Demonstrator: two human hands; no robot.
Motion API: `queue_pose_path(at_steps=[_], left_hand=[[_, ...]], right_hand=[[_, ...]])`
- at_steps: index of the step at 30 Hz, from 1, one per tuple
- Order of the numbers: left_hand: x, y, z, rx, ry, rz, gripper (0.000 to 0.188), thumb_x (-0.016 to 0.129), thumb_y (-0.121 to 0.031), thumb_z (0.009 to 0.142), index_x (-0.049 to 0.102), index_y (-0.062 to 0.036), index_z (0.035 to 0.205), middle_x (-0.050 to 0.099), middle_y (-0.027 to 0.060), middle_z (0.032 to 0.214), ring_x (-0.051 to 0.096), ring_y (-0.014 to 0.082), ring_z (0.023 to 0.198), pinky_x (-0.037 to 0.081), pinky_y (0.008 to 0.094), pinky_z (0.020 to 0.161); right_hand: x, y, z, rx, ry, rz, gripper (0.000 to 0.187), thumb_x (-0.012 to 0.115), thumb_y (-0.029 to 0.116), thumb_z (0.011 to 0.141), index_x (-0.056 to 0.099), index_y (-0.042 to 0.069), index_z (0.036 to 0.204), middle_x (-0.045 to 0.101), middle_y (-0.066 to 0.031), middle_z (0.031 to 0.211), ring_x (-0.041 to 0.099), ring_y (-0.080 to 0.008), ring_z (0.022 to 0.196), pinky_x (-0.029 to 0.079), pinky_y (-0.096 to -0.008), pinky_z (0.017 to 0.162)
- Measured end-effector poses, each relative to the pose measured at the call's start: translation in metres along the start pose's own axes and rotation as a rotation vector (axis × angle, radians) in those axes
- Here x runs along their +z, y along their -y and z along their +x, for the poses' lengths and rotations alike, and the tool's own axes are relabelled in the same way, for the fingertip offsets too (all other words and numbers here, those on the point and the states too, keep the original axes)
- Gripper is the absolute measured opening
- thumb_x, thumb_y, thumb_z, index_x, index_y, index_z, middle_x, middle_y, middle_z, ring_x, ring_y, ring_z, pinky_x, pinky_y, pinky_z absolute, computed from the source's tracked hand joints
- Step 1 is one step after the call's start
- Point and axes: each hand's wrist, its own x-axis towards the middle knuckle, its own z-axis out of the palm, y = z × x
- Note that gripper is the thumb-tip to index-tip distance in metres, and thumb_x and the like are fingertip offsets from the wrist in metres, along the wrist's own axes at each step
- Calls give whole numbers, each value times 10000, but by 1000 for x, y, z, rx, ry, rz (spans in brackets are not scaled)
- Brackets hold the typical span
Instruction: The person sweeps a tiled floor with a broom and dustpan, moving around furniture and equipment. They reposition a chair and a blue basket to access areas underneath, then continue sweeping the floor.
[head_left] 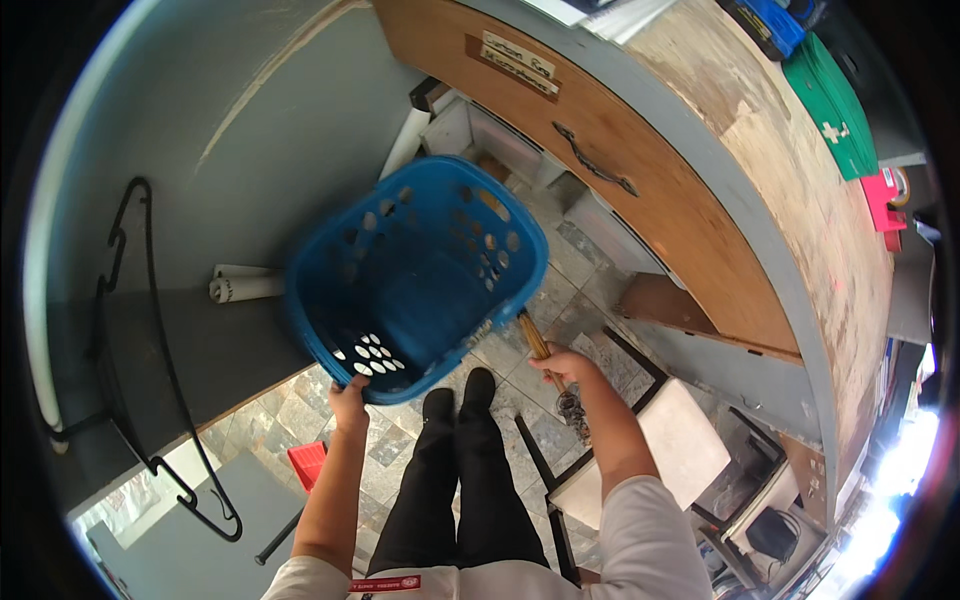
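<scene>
A blue plastic laundry basket (400, 250) with oval holes in its walls is tilted so that its hollow inside faces me. My left hand (349, 402) is closed on its near left rim, the thumb on top. To the right of the basket, my right hand (562, 366) is wrapped round what looks like a bundle of thin tan sticks (535, 338). The upper end of these sticks comes close to the basket's near right rim; whether they touch I cannot tell. Below that hand shows a dark grey, tangled-looking part (572, 408), too unclear to name.
A wooden drawer (640, 210) with a dark handle runs along the right, above clear plastic bins (505, 140). White rolls (247, 285) lie by the grey wall at left. A pale-seated chair (665, 450) stands right of my legs; a red dustpan-like piece (308, 464) is at left.
</scene>
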Motion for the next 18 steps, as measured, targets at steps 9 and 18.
queue_pose_path(at_steps=[9,18], left_hand=[[-52,-36,-118,-73,-6,170,319,520,58,567,541,13,882,595,53,782,557,152,675,436,262,653],[-115,-77,-170,-255,62,357,384,533,91,531,542,13,907,594,64,808,567,159,703,454,274,669]], right_hand=[[-23,-9,-36,-109,-211,-14,279,473,189,804,514,32,1031,555,-72,649,492,-152,446,394,-298,388],[-17,19,-139,-139,-86,-45,305,364,152,871,458,46,1141,578,-108,841,539,-171,706,443,-252,632]])
